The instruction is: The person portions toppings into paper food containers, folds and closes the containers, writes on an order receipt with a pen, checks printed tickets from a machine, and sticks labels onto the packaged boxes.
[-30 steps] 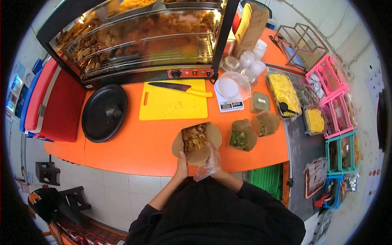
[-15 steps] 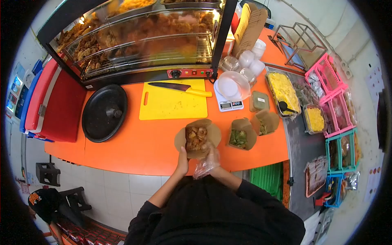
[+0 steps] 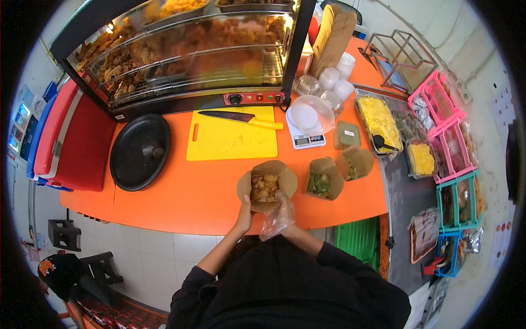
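Plainly, both forearms reached in from the near side and converged, wrists over the near edge of the orange counter (image 3: 181, 205). The bare left hand (image 3: 243, 219) cupped the near left side of an open kraft-paper takeaway box (image 3: 288, 183), its thumb pointing far along the wall. The right hand (image 3: 282, 214), in a clear plastic glove, met the near right side with its fingers bent toward the rim; whether they touched the browned food pieces (image 3: 265, 186) inside could not be told. The grip of each hand was closed on the box, which was near the counter's near edge, opening upward; whether its base touched the counter could not be told.

To the left, a wide orange stretch separated the box from a black round dish (image 3: 130, 171). On the far side, a narrower strip ran up to the yellow cutting board (image 3: 219, 143), where a kitchen knife (image 3: 241, 117) lay with its handle to the right. Room was tightest on the right: a second kraft box (image 3: 336, 189) holding leafy greens stood just beside, with a third (image 3: 362, 164) against it, farther and to the right.
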The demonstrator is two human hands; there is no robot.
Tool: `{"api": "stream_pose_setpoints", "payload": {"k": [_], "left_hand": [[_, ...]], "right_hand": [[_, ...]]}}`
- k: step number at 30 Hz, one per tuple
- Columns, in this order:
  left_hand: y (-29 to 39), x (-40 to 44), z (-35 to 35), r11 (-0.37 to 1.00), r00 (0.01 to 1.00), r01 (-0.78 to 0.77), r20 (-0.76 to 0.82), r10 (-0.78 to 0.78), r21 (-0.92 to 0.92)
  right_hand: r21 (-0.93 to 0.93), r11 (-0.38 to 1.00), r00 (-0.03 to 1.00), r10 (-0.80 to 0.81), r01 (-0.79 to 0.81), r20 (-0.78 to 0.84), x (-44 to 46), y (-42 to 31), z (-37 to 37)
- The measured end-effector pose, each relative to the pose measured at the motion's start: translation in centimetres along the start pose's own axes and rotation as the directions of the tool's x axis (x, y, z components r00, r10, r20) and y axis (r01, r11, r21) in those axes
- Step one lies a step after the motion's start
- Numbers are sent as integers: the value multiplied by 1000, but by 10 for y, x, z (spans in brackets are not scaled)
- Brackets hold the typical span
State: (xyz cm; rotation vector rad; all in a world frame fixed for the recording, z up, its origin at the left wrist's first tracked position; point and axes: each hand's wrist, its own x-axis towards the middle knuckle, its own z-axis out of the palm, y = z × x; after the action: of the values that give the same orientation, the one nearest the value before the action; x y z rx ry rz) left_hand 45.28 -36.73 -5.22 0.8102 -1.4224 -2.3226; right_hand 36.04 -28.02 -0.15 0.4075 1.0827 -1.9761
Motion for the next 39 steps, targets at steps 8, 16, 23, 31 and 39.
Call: {"api": "stream_pose_setpoints", "payload": {"k": [8,16,23,31,39], "left_hand": [[-45,16,-15,984,998,-43,-46,52,172],[-32,8,-5,990,997,-81,-6,82,119],[-15,2,14,997,997,-75,-34,74,-28],[-15,1,15,998,996,-64,-60,64,7],[-11,-1,20,996,995,-90,-40,90,-10]], "right_hand": [[-10,997,995,-81,81,57,13,12,-26],[-67,990,991,-118,122,68,30,19,-36],[-149,968,979,-199,203,40,19,14,-31],[-144,984,994,-111,107,-18,12,4,-22],[-133,945,951,-283,298,121,24,23,-44]]}}
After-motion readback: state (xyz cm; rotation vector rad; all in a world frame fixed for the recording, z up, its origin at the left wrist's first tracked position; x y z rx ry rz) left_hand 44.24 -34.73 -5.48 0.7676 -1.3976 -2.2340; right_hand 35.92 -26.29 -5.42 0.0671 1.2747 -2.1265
